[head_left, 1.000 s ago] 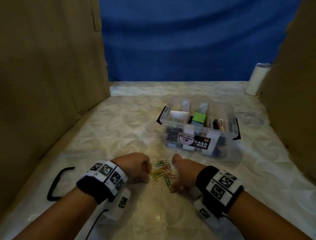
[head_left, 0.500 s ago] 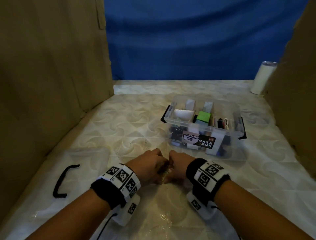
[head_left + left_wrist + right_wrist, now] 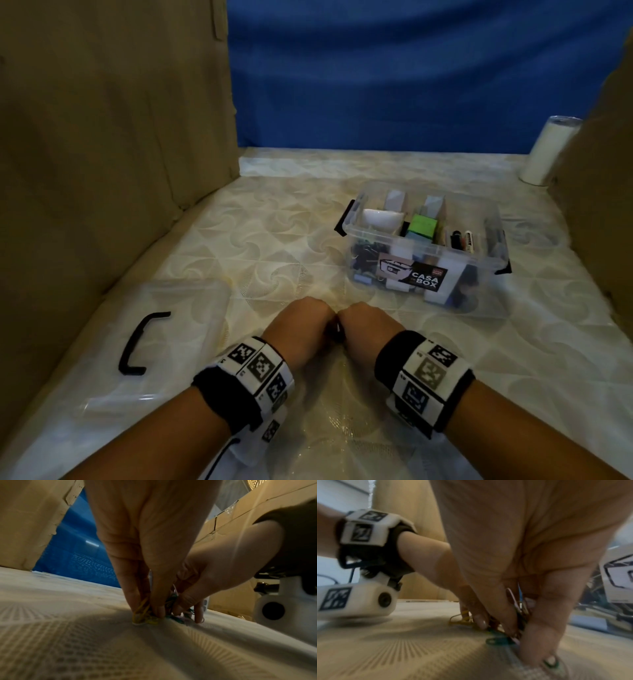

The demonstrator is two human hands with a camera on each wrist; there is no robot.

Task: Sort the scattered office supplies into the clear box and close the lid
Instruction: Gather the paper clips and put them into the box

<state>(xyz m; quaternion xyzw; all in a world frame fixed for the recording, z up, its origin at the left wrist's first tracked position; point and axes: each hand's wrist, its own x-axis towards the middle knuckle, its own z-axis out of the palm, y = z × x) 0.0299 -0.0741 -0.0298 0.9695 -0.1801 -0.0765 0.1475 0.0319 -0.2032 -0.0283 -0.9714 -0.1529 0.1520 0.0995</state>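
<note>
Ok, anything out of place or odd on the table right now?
Only loose paper clips on the table, both hands gathering them. The lid lies off the clear box. Nothing looks spilled or damaged.

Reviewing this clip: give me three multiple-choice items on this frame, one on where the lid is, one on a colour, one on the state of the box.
1. Where is the clear lid?
A. On the box
B. Flat on the surface, left of the hands
C. Leaning on the blue backdrop

2. What colour is the block in the middle of the clear box?
A. Green
B. Red
C. Orange

3. What state is the box in?
A. Closed and latched
B. Open and holding supplies
C. Tipped on its side

Answers:
1 B: the lid with its black handle lies left of the left hand.
2 A: the block shows bright green between the dividers.
3 B: the box stands upright with no lid, and pens and clips show inside, while the left hand and the right hand gather the paper clips in front of it.
</note>
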